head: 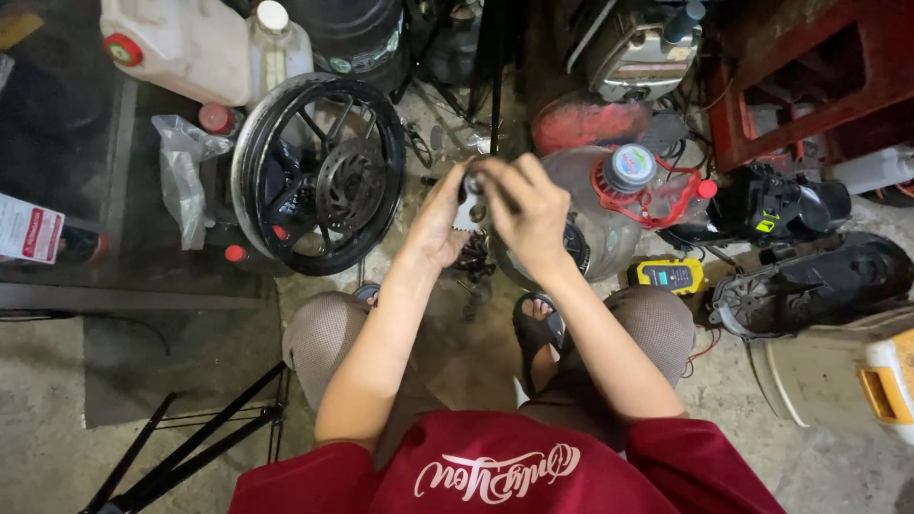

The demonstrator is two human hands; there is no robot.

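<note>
Both hands met over the floor: the left hand (440, 221) and the right hand (526, 211) were curled shut around a small metal part (469, 211), held up between the knees. It looked hard, stiff and light, maybe greasy, so a firm pinch on its outer edge seemed best. Beside it stood a black wheel (319, 171) and a clear jug (609, 205).

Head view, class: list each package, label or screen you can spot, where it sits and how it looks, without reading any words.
White jug: top left, red cap.
Red-and-white label: left edge, rectangular.
Yellow device: right of the hands, dark screen.
Clear bottle: behind the right hand, red collar, grey cap.
</note>
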